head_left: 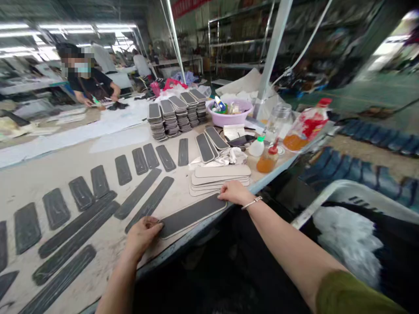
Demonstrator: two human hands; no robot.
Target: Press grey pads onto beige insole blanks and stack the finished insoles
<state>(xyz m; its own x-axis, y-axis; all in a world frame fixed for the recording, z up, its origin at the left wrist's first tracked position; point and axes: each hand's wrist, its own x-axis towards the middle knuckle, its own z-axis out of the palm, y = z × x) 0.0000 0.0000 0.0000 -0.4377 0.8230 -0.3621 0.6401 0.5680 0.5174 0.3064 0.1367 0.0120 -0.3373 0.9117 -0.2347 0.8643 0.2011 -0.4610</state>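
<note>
A long dark grey strip (193,213) with rounded ends and a pale border lies along the near edge of the table, over at least one other pale-edged piece. My left hand (144,235) pinches its left end between thumb and fingers. At the opposite end, my right hand (235,192) has its fingers closed on the strip's corner. Just beyond is a small pile of pale strips (219,174), light side up. Several dark pieces with a streaky, shiny surface, such as this long one (150,203), are laid out to the left.
Stacks of grey pads (178,102) stand farther back, beside a purple basin (231,117) of small items. Bottles of amber liquid (266,163) and a phone (242,140) are at the right. A white basket (347,185) stands off the table edge. Across the table, a masked person (91,83) handles dark material.
</note>
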